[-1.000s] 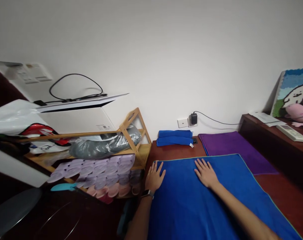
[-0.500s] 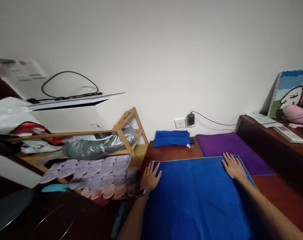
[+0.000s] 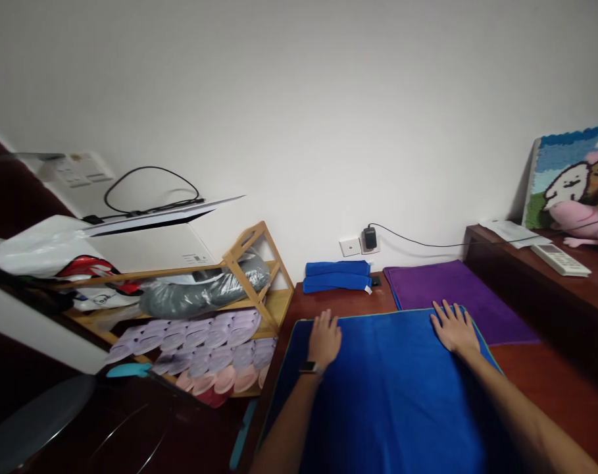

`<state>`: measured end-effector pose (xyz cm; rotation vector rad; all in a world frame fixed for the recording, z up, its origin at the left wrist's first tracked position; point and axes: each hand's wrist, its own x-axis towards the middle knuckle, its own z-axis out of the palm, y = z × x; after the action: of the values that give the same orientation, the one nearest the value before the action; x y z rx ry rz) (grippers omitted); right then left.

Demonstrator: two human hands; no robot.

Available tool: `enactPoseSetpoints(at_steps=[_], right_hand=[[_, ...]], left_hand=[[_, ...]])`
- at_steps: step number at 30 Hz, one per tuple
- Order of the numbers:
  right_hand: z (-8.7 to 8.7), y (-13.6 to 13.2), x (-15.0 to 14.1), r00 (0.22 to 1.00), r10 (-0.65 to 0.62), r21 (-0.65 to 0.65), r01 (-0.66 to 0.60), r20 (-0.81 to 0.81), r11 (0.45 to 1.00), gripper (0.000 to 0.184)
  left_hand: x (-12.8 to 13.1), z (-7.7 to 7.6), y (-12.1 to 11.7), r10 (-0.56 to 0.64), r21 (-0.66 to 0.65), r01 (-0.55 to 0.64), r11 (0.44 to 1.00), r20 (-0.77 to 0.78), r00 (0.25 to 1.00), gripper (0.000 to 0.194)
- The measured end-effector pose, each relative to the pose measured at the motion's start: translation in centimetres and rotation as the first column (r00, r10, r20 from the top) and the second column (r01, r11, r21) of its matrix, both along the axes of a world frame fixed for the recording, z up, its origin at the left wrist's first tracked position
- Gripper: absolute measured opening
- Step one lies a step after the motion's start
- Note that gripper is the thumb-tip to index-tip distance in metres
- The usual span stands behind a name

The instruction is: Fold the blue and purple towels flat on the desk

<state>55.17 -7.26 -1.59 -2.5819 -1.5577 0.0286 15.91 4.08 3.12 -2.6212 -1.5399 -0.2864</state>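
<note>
1. The blue cloth [image 3: 387,385] lies on the reddish-brown table [image 3: 570,382], partly over the purple cloth [image 3: 451,289].
2. Left hand [image 3: 325,339] — at the blue cloth's far edge, fingers slightly parted.
3. Right hand [image 3: 456,331] — near its far-right corner, fingers spread.

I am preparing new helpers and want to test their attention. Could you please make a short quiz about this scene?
1. Which item meets the far right corner of the spread blue cloth?
A. pink toy
B. purple cloth
C. loop of black cable
2. True or false: the black plug is in the wall socket.
3. Which arm wears the watch?

Key: 1. B. 2. True. 3. The left arm.
</note>
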Motion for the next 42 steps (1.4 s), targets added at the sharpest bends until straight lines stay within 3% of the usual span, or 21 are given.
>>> enactPoseSetpoints(at_steps=[3,5,7,10,14,16,18,24,27,30,34,38,40,42], right_hand=[[-0.1,0.1,0.1,1.0,0.0,0.003,0.0,-0.014,1.0,0.071],[-0.2,0.1,0.2,1.0,0.0,-0.002,0.0,-0.018,1.0,0.071],[-0.2,0.1,0.3,1.0,0.002,-0.006,-0.002,-0.013,1.0,0.071],[-0.2,0.1,0.3,1.0,-0.003,-0.017,0.003,0.001,1.0,0.072],[-0.1,0.1,0.3,1.0,-0.004,-0.033,0.005,0.007,0.999,0.071],[-0.1,0.1,0.3,1.0,-0.008,-0.034,0.008,0.003,0.999,0.071],[-0.3,0.1,0.3,1.0,-0.009,-0.033,0.009,0.007,0.999,0.071],[-0.2,-0.1,0.3,0.999,-0.015,-0.071,0.018,0.051,0.997,0.069],[1.0,0.0,0.0,0.998,-0.024,-0.111,0.03,0.055,0.993,0.069],[2.5,0.5,-2.1,0.996,-0.003,-0.105,0.013,0.091,0.994,0.068],[3.0,1.1,-9.4,0.974,0.215,-0.021,-0.214,0.066,0.977,0.068],[1.5,0.5,-16.3,0.865,0.489,0.053,-0.486,-0.112,0.872,0.073],[0.8,-0.5,-16.9,0.836,0.532,0.065,-0.529,-0.136,0.846,0.073],[0.3,-2.3,-15.5,0.823,0.549,0.067,-0.546,-0.148,0.835,0.072]], left_hand=[[8.4,-1.8,-2.7,-0.253,-0.032,0.258,0.966,0.104,0.962,0.052],[12.1,-3.3,-3.9,-0.28,-0.069,0.293,0.954,0.161,0.947,0.055],[12.8,-4.2,-4.0,-0.21,-0.118,0.233,0.965,0.179,0.961,0.056],[8.0,-4.1,-2.3,-0.034,-0.17,0.054,0.984,0.117,0.993,0.057],[-3.7,-2.8,0.9,0.205,-0.124,-0.205,0.971,-0.011,0.979,0.06],[-8.2,-2.5,1.8,0.244,-0.106,-0.249,0.963,-0.055,0.968,0.062],[-10.6,-2.6,2.1,0.229,-0.096,-0.234,0.967,-0.065,0.971,0.063],[-10.6,-3.8,1.8,0.224,-0.042,-0.223,0.974,0.022,0.974,0.06],[-10.4,-3.9,1.7,0.231,-0.055,-0.227,0.972,0.057,0.971,0.06],[-10.5,-3.8,1.6,0.239,-0.064,-0.235,0.97,0.059,0.969,0.061],[-10.4,-3.5,1.5,0.244,-0.072,-0.241,0.968,0.036,0.969,0.062],[-10.4,-3.6,1.7,0.24,-0.067,-0.238,0.969,0.036,0.97,0.062],[-10.5,-3.7,1.8,0.237,-0.063,-0.234,0.97,0.048,0.97,0.063],[-10.6,-3.8,1.9,0.238,-0.063,-0.234,0.97,0.06,0.969,0.063]])
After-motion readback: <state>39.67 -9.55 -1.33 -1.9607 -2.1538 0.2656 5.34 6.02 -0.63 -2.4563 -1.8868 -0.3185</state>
